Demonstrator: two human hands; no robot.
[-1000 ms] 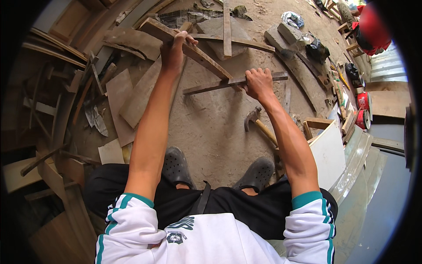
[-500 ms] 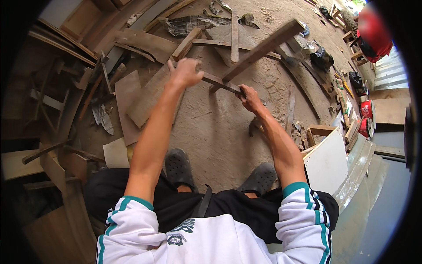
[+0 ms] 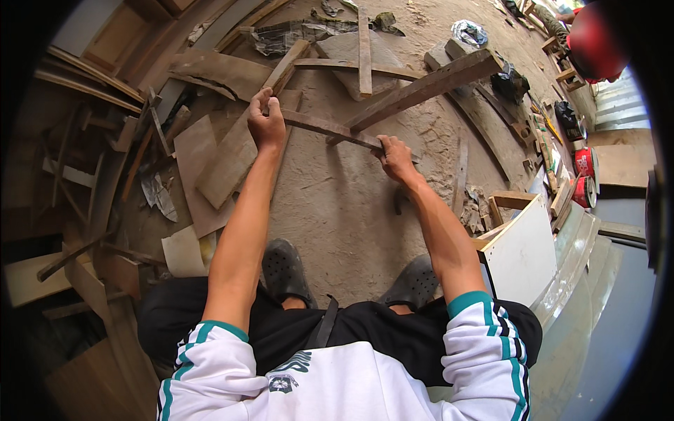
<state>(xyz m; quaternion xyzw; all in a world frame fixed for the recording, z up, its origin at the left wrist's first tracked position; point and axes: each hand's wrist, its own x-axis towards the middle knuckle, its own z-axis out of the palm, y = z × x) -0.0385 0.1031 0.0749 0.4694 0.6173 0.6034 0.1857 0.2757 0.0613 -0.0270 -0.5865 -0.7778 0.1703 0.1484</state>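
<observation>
My left hand [image 3: 267, 128] is closed at the left end of a narrow wooden strip [image 3: 326, 128]. Near the strip's other end, my right hand [image 3: 396, 157] grips it with the fingers wrapped over the top. A longer, thicker wooden beam [image 3: 428, 90] crosses the strip between my hands and slants up toward the far right. How the two pieces are joined cannot be made out. Beside my right forearm, a dark curved tool head [image 3: 399, 203] shows on the floor, the rest of it hidden.
Loose boards [image 3: 228, 165] lie on the dirt floor to the left. A white panelled box [image 3: 519, 245] stands by my right knee, with red cans [image 3: 585, 191] beyond it. Far right, a person in red [image 3: 597, 45] is partly visible. My dark clogs [image 3: 286, 270] are below.
The strip and beam have swung a little, the beam's far end dropping right and nearer. My left hand has shifted left and turned; my right hand stays on the strip.
</observation>
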